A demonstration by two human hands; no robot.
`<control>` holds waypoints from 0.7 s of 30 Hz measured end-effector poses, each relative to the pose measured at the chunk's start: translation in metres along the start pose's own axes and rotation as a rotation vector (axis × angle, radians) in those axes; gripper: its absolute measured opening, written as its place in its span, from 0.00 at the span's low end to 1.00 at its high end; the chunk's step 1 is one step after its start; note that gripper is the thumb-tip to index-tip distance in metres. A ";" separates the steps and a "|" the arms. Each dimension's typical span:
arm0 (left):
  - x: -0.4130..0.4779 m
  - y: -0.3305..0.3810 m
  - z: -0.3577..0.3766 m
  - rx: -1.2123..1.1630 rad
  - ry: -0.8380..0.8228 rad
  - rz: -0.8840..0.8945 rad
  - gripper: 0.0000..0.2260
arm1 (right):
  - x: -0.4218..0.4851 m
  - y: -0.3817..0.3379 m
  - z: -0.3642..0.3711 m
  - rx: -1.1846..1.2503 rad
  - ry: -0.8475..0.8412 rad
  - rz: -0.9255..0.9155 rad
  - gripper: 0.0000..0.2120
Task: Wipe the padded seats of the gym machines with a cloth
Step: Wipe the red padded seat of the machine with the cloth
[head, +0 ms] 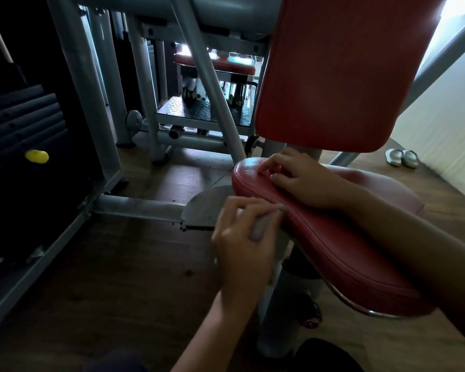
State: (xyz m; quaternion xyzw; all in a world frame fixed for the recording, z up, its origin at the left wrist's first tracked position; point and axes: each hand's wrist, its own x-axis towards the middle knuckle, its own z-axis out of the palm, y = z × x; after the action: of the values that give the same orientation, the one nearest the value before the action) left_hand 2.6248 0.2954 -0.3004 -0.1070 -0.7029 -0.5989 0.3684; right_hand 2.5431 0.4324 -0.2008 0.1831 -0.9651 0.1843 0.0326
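A red padded seat [330,237] of a grey gym machine fills the lower right, with its red backrest [341,73] upright behind it. My left hand [246,237] is shut on a small grey cloth [263,224] and presses it against the seat's left side edge. My right hand [304,178] rests flat on top of the seat near its far end, fingers curled and spread, and my forearm lies across the cushion. Most of the cloth is hidden inside my left hand.
Grey steel frame tubes [212,84] and a foot plate [207,205] stand left of the seat. A dark weight stack with a yellow pin [36,156] is at far left. Another red bench [215,63] sits behind. A pair of white slippers [401,157] lies on the wooden floor at right.
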 end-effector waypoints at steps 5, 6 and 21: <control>0.020 -0.026 -0.005 0.026 0.076 -0.067 0.03 | 0.000 0.002 0.001 0.001 -0.002 -0.001 0.11; 0.022 -0.027 -0.005 0.018 0.106 -0.097 0.03 | 0.000 0.002 0.002 -0.002 0.000 0.000 0.11; -0.007 -0.009 0.007 -0.024 0.058 0.104 0.06 | -0.003 0.001 0.001 -0.014 -0.016 0.001 0.12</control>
State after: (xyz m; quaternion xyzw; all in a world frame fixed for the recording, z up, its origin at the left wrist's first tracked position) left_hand 2.6217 0.3013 -0.3117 -0.1304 -0.6780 -0.5902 0.4182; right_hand 2.5454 0.4344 -0.2025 0.1838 -0.9667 0.1763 0.0260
